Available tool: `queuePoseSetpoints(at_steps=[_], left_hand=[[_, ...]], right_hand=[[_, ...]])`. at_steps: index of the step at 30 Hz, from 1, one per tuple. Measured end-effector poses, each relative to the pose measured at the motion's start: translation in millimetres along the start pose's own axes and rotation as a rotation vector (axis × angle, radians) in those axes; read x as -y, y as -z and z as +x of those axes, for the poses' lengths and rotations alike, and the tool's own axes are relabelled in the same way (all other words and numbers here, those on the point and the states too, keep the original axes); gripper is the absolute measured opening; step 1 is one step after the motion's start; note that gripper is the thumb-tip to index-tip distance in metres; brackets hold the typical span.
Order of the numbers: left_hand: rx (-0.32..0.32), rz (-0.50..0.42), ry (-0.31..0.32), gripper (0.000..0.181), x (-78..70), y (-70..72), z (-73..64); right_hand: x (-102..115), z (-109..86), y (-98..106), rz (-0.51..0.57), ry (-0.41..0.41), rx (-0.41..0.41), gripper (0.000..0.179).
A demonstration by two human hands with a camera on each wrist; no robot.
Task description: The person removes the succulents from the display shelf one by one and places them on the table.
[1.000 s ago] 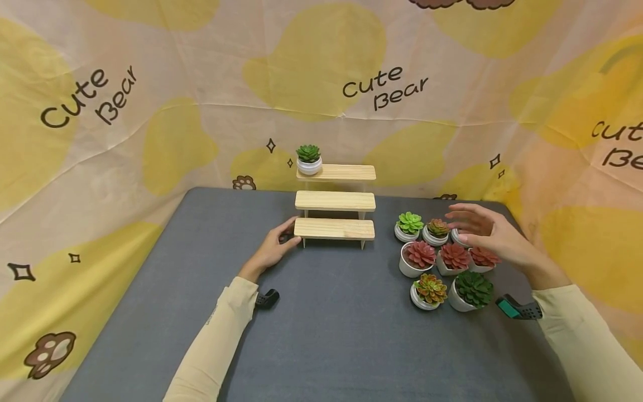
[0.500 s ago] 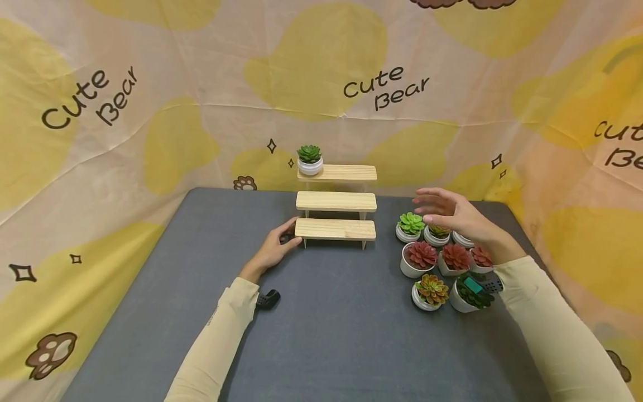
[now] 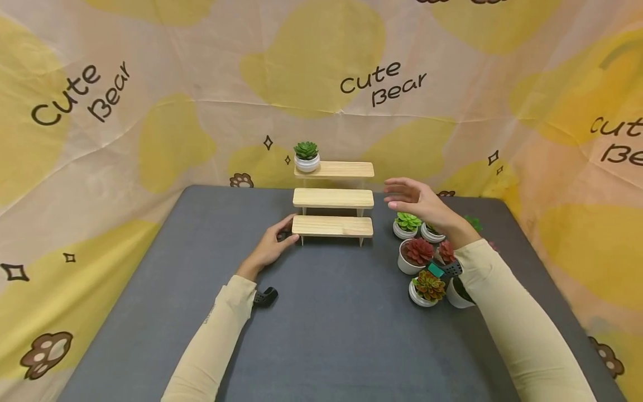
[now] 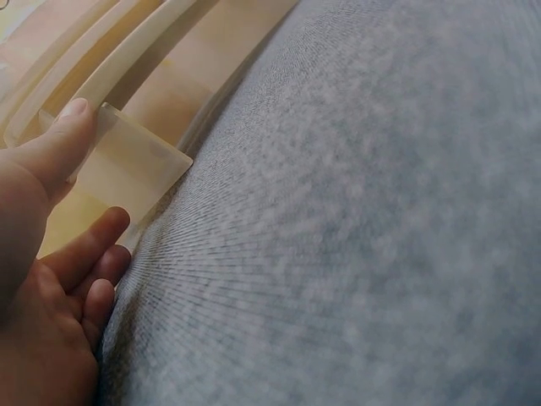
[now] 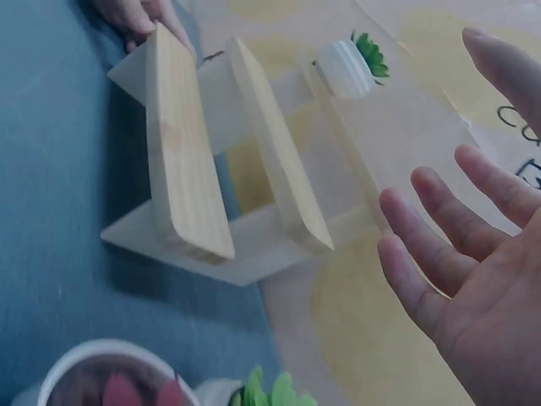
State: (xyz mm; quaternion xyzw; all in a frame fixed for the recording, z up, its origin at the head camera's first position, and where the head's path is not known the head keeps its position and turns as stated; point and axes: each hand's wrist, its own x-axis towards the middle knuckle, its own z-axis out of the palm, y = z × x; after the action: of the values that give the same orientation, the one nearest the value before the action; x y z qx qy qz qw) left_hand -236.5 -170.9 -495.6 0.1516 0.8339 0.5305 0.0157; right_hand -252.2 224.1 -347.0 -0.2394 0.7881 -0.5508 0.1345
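A three-tier stand with pale wooden shelves and translucent side panels stands on the grey table. My left hand holds the left end of its lowest shelf, thumb at the front corner; in the left wrist view the thumb lies against the shelf end and other fingers are loosely bent beside the panel. A dark green succulent in a white pot sits at the left end of the top shelf. My right hand is in the air right of the stand, fingers spread and holding nothing in the right wrist view.
Several potted succulents are grouped at the right, among them a bright green one, a red one and an orange-green one. The right forearm partly hides others. A printed yellow cloth hangs behind and around the table.
My right hand has moved left from above the grouped pots toward the right side of the stand, holding nothing. My left hand has stayed at the lowest shelf. The view has shifted slightly.
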Motion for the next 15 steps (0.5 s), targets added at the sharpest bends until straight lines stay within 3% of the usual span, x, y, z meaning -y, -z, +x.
queuePoseSetpoints(at_steps=[7, 8, 14, 15], left_hand=[[0.000, 0.006, 0.006, 0.062, -0.7, 0.2, -0.5], [0.000, 0.003, 0.006, 0.062, -5.9, 0.5, -2.0], [-0.002, 0.007, 0.013, 0.062, -5.2, 0.2, -1.1], [-0.003, 0.010, 0.014, 0.063, 0.2, -0.3, 0.7]], right_hand=[[5.6, 26.3, -17.1, 0.031, -0.001, -0.020, 0.057], [6.3, 30.3, -19.3, 0.037, 0.001, -0.023, 0.058], [13.7, 50.5, -32.2, 0.074, 0.021, -0.045, 0.060], [15.0, 53.5, -34.4, 0.080, 0.024, -0.050, 0.060]])
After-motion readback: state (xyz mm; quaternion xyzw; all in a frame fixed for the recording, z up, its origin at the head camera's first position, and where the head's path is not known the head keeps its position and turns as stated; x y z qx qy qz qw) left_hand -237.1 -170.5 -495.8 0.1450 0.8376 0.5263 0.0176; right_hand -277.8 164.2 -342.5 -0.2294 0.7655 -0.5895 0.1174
